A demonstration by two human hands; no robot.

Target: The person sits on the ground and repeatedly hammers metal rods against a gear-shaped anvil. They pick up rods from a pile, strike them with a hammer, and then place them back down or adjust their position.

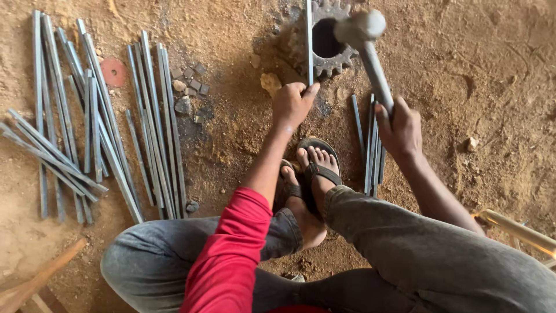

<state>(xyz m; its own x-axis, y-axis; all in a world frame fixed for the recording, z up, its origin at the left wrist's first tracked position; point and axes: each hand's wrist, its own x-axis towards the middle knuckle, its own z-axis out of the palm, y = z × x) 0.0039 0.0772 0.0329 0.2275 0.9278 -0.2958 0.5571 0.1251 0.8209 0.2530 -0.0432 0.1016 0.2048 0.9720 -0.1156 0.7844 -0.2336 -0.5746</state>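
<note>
My left hand grips a thin steel rod that lies across a large toothed gear wheel resting on the dirt ground. My right hand is closed around the handle of a hammer, whose grey head hovers over the gear's central hole, just right of the rod. I sit on the ground with crossed legs in grey trousers, feet in sandals right behind my hands. A red sleeve covers my left arm.
Several steel rods lie beside my right hand. Bigger piles of rods spread at the left, with a round red disc and small metal offcuts. Wooden pieces at bottom left; a yellowish bar at right.
</note>
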